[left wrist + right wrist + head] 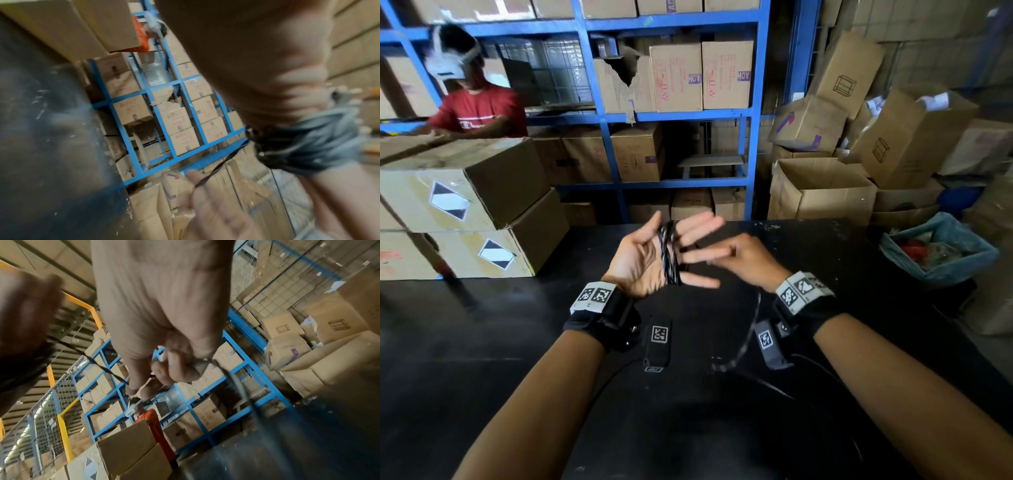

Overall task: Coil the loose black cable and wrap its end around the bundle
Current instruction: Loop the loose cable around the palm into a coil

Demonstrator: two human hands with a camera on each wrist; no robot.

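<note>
Both hands are up over the table [482,342]. My left hand [650,255] is spread flat, palm up, fingers straight, serving as a spool: the cable [669,255] loops in several turns round its fingers. My right hand [739,262] sits just beside it, thumb and fingers pinching the strand that runs from the coil; the right wrist view shows that pinch plainly. Past the grip, the loose tail hangs down toward the table between my wrists.

Judging from this, coiling is well along but the tail is not yet wrapped round the bundle.

Risks from here:
- Straight, splayed fingers hold the loops only by tension. If the right hand slackens, turns could slide off the fingertips and the coil spring apart.
- The thin strand could slip through the pinch, loosening the last turn.
- The hanging tail could snag on the wrist cameras or their own leads on the table, jerking the coil.
- Winding too tight would make the bundle hard to slide off the fingers.

Cardboard boxes [465,192] stand at the table's left end, well apart from the work.
</note>
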